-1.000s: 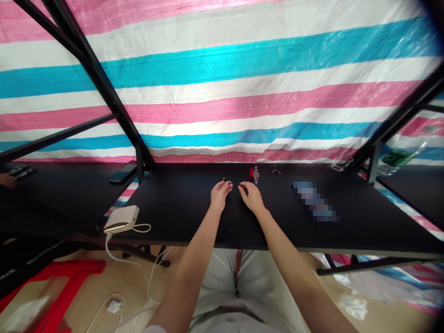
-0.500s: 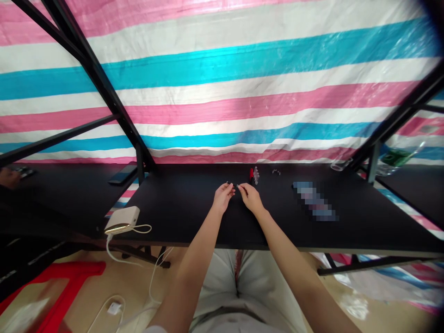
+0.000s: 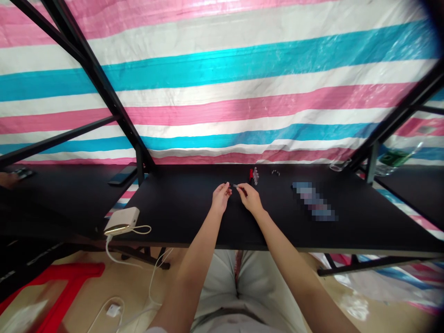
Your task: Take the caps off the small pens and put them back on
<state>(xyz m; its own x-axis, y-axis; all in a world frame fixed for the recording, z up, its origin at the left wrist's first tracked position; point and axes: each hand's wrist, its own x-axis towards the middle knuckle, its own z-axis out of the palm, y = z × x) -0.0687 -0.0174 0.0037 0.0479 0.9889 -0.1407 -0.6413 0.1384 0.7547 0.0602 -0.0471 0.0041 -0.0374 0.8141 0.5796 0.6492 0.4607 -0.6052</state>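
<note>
My left hand (image 3: 221,198) and my right hand (image 3: 249,196) meet over the middle of the black table (image 3: 187,208), fingertips closed in pinches. Between them is a small thin piece, dark toward the left and light grey (image 3: 235,186) toward the right. Whether it is one part or two I cannot tell, nor its kind. Just beyond my right hand lie a small red and black thing (image 3: 251,175) and a row of little clear pieces (image 3: 255,175). A few tiny shiny bits (image 3: 275,173) lie farther right.
A phone-shaped blurred thing (image 3: 314,202) lies on the right. A white box with a cable (image 3: 122,220) sits on the left edge. A dark phone (image 3: 122,174) is on the neighbouring table. Another person's hand (image 3: 9,180) shows far left. Black frame bars (image 3: 100,88) slant upward.
My hands have drawn slightly apart, the left shifting a little left. More of the light grey piece shows between the fingertips.
</note>
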